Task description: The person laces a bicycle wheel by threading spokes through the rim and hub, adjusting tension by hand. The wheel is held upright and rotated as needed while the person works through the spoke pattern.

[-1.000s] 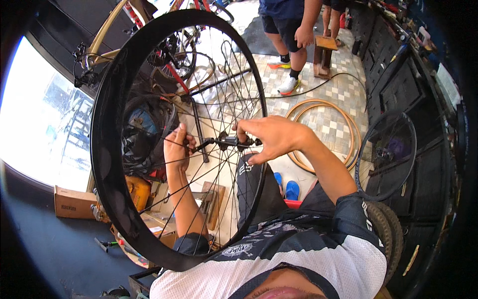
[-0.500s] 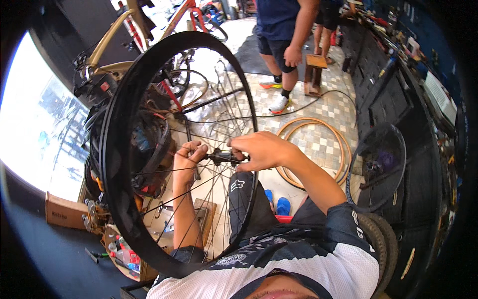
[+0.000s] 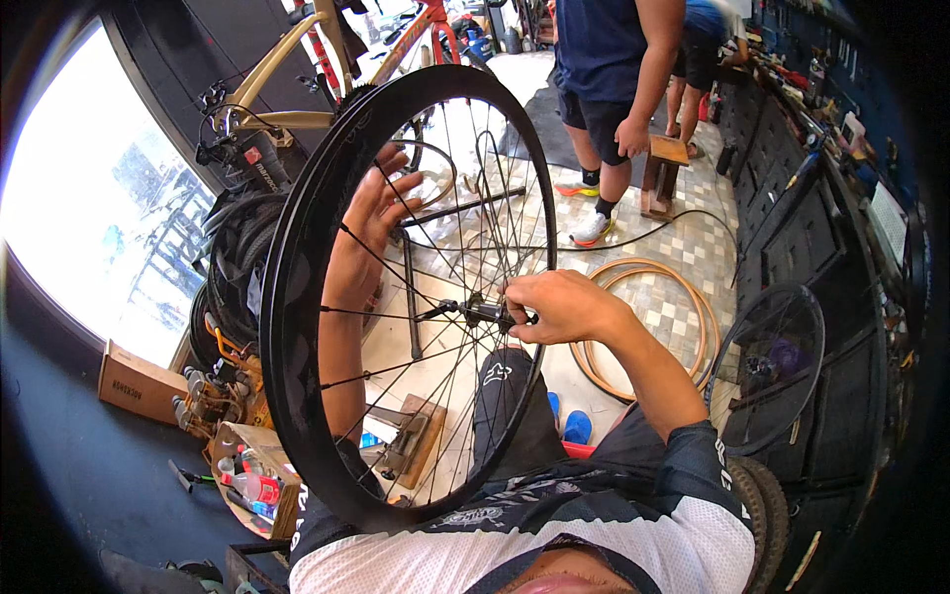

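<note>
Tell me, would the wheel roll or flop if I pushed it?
The wheel would probably roll, since its rim is round. It's likely stiff: straight spokes join rim and hub. It may feel light, with open gaps between thin spokes.

- Thin spokes (image 3: pixel 344 381) stand before the left hand (image 3: pixel 381 203), leaving only narrow gaps toward the hub (image 3: pixel 483 313).
- The wheel rim (image 3: pixel 297 297) walls in those gaps.
- The right hand (image 3: pixel 559 307) fills the way to the hub's right end.
- Cabinets (image 3: pixel 782 238) block the floor's (image 3: pixel 708 186) right edge.
- Open tiles, crossed by a cable (image 3: pixel 683 211), lie between tan hoops (image 3: pixel 709 322) and a stool (image 3: pixel 670 150).
</note>
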The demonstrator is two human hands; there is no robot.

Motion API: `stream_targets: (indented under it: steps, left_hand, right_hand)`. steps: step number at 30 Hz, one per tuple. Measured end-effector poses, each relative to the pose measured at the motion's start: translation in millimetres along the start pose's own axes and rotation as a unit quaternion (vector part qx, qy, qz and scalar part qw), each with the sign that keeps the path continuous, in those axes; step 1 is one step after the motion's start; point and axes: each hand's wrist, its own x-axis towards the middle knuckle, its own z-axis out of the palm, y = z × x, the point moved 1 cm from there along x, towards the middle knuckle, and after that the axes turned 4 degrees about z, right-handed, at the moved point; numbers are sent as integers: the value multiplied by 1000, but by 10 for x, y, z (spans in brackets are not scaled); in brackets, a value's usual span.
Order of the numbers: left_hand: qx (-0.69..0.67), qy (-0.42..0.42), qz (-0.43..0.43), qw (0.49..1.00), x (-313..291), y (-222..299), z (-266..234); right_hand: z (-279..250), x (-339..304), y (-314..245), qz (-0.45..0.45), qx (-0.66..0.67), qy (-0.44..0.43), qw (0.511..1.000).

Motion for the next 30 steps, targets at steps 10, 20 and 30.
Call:
stream_targets:
  steps: [10,20,30]
  left_hand:
    - [-61,-37,-89,994,313,28,323]
    - [1,3,-128,992,314,120,479]
    - [-32,-8,-64,997,286,47,534]
  right_hand:
    - [-49,-47,-57,3,-50,-15,999]
    - [20,-187,-84,-9,-103,60,993]
    - [213,-602,-366,98,-209,137,963]
